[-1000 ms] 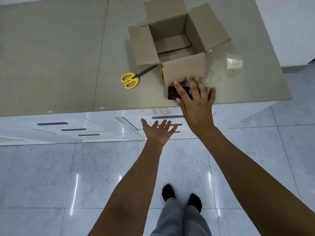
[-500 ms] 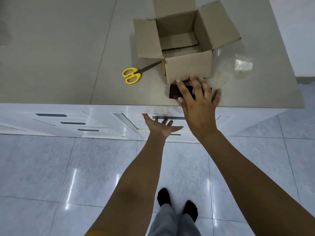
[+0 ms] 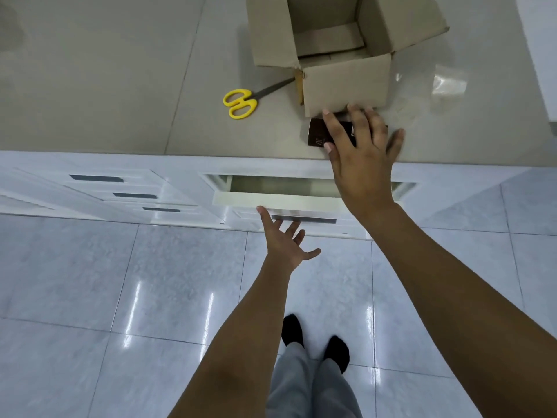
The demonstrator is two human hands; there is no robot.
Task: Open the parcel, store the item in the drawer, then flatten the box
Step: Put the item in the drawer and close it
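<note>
An open cardboard box [image 3: 346, 86] stands on the beige counter [image 3: 120, 70], flaps up, with nothing visible inside. In front of it lies a small dark brown packet [image 3: 318, 134]. My right hand [image 3: 358, 158] lies over the packet, fingers spread across its top and thumb at its near edge. Below the counter's edge, a white drawer [image 3: 271, 198] is pulled partly out, and its inside shows. My left hand [image 3: 284, 241] reaches up to the drawer front, fingers apart, with the fingertips at the dark handle slot [image 3: 319, 220].
Yellow-handled scissors [image 3: 241, 102] lie left of the box. A clear piece of plastic wrap [image 3: 446, 82] lies to its right. More white drawers with dark handles [image 3: 120, 188] are at the left. My feet stand on glossy floor tiles [image 3: 150, 297].
The drawer under the packet was closed and now stands partly pulled out, with my left hand at its handle. My right hand has stayed on the packet. The view has moved closer.
</note>
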